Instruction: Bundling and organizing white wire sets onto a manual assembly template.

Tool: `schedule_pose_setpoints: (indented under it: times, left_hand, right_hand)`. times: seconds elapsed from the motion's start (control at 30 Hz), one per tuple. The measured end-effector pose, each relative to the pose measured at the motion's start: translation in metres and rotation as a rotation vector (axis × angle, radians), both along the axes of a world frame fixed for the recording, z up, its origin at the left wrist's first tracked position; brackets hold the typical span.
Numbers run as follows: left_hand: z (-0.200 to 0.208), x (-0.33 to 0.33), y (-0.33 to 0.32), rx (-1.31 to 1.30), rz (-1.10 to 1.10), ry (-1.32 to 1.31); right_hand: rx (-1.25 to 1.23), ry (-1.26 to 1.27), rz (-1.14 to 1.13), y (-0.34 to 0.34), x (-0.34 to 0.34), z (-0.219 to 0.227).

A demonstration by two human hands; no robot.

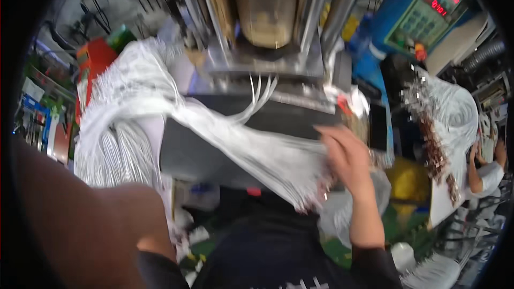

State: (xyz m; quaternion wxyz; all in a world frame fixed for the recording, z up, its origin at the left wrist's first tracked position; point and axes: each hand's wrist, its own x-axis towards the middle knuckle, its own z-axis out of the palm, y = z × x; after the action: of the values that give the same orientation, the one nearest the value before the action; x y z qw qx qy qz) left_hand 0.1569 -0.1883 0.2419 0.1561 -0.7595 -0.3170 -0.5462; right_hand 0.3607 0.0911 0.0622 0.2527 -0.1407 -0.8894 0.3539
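Observation:
A thick bundle of thin white wires (pixel 230 134) lies slantwise across the dark work plate (pixel 184 152) and fans out toward the right. Small shiny, brownish ends (pixel 316 195) show at the fan's lower right edge. My right hand (pixel 345 155), a little blurred, is over the right side of this fan. Its fingers stretch to the left, apart, with nothing seen gripped in them. My left arm (pixel 107 219) fills the lower left, bent and very close; its hand cannot be made out. A few loose wires (pixel 259 96) stick up behind the bundle.
A metal press (pixel 262 64) with upright columns stands behind the plate. A blue control box (pixel 407 16) with a lit display is at upper right. More white wires (pixel 123 152) hang at left; another heap (pixel 450 107) lies at right, near another person's arm (pixel 475 171).

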Motion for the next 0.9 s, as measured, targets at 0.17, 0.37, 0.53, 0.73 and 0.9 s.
schedule_pose_setpoints:
  times: [0.17, 0.37, 0.53, 0.73, 0.9]
  left_hand:
    - [0.001, 0.002, 0.008, 0.010, 0.213, -0.216]
    - [-0.132, 0.006, 0.068, -0.729, 0.472, 0.005]
    - [-0.223, -0.096, 0.035, -1.071, 0.927, 0.420]
    - [-0.205, -0.142, 0.048, -1.003, 0.852, 0.383]
    - [-0.198, -0.177, 0.037, -0.537, 0.867, -0.124]
  right_hand:
    - [0.345, -0.347, 0.358, -0.019, -0.121, -0.001]
    - [-0.040, 0.024, 0.495, -0.013, -0.191, -0.002]
    - [0.045, -0.250, 0.501, -0.033, -0.182, 0.021]
    - [-0.164, -0.410, 0.537, -0.058, -0.147, -0.001]
    - [-0.156, -0.561, 0.337, 0.003, -0.113, 0.017]
